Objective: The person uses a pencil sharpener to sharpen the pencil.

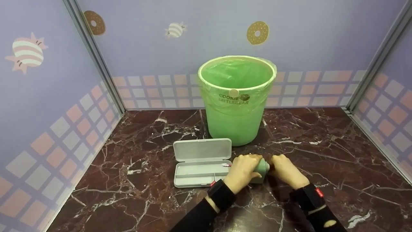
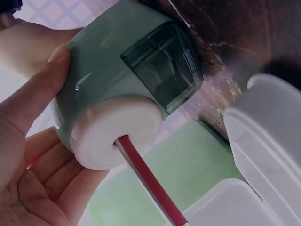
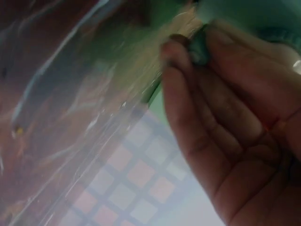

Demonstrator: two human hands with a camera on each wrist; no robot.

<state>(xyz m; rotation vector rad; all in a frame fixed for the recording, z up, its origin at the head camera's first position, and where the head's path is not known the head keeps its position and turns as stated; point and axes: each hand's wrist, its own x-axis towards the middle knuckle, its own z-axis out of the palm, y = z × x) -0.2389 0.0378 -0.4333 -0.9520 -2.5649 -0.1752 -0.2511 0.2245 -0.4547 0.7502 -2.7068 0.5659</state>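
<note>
My left hand (image 1: 242, 171) grips a green crank pencil sharpener (image 2: 101, 66), thumb on one side and fingers round the other. A red-and-white pencil (image 2: 153, 183) sticks out of the hole in its white round front (image 2: 117, 127). In the head view the pencil's end shows left of the hand, over the case. The sharpener has a dark see-through shavings window (image 2: 164, 66). My right hand (image 1: 287, 171) is at the sharpener's other end, pinching a small green crank knob (image 3: 200, 49) between thumb and fingers. The crank arm is mostly hidden and blurred.
Left of the sharpener lies a pale grey pencil case (image 1: 193, 169), its lid (image 1: 202, 150) raised. Behind stands a green bin (image 1: 236, 122) with a clear liner. Patterned panels (image 1: 154, 51) enclose the marble-look tabletop (image 1: 128, 193) at the back and sides.
</note>
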